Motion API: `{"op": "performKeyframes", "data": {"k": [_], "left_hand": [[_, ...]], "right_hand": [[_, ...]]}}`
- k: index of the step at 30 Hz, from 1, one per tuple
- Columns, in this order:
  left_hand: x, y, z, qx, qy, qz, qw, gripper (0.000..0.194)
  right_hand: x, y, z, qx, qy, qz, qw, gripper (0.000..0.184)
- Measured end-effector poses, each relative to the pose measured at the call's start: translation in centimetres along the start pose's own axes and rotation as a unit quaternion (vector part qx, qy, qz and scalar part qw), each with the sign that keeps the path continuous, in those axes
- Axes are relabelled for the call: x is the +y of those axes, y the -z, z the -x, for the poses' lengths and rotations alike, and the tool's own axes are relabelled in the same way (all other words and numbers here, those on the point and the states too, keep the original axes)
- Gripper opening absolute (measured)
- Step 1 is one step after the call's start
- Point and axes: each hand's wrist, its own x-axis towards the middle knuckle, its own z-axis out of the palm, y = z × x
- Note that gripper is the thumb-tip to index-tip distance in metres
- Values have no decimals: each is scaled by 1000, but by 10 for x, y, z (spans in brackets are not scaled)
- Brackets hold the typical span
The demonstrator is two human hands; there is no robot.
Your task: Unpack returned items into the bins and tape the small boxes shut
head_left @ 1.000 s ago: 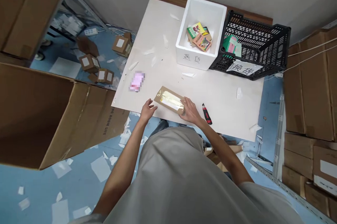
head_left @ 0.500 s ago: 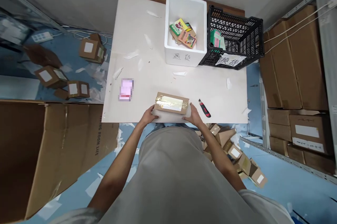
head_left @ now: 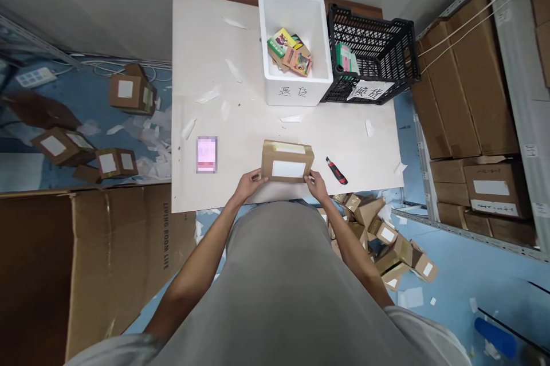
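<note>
A small brown cardboard box is held between my two hands near the front edge of the table. It is tilted so that a side with a white label faces me, and shiny tape runs along its top. My left hand grips its lower left corner, and my right hand grips the lower right corner, thumbs toward the label side. Right of the box lies a red and black box cutter, touched by neither hand. A blurred-out pink and white rectangle is on the table to the left.
At the table's back stand a white foam bin holding small colourful boxes and a black plastic crate. Paper scraps lie about. A large open carton is at left, a pile of boxes on the floor at right, beside shelving.
Both hands have taken hold of the box and tipped it up, so its labelled side now faces me more. The view has shifted slightly.
</note>
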Motion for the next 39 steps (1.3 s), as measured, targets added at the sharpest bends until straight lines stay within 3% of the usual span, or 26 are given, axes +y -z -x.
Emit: {"op": "performKeyframes", "data": {"k": [3,7,15,20,27,30,35,39], "left_hand": [[14,4,-12,15,-4,-23,1000,68],[20,7,-23,36,30,-77,996,52],[3,-1,-3,56,64,19,996,70],[-6,-6,7,61,109,43,991,60],[-5,-18,15,93,91,-5,992,53],[2,-23,19,107,70,-10,992,49],[26,-20,12,155,-27,6,988,42],[40,-19,3,184,-34,9,982,41]], "right_hand": [[-14,9,-16,4,1,19,1000,25],[-22,12,-31,-1,-11,28,1000,20],[2,13,-26,-4,-47,-10,999,41],[12,7,-13,-25,-45,-28,998,40],[10,9,-12,-26,-32,-45,998,35],[3,19,-17,-15,-20,-51,998,37],[-22,45,-32,31,35,-39,998,43],[-37,56,-44,53,56,-22,997,45]]}}
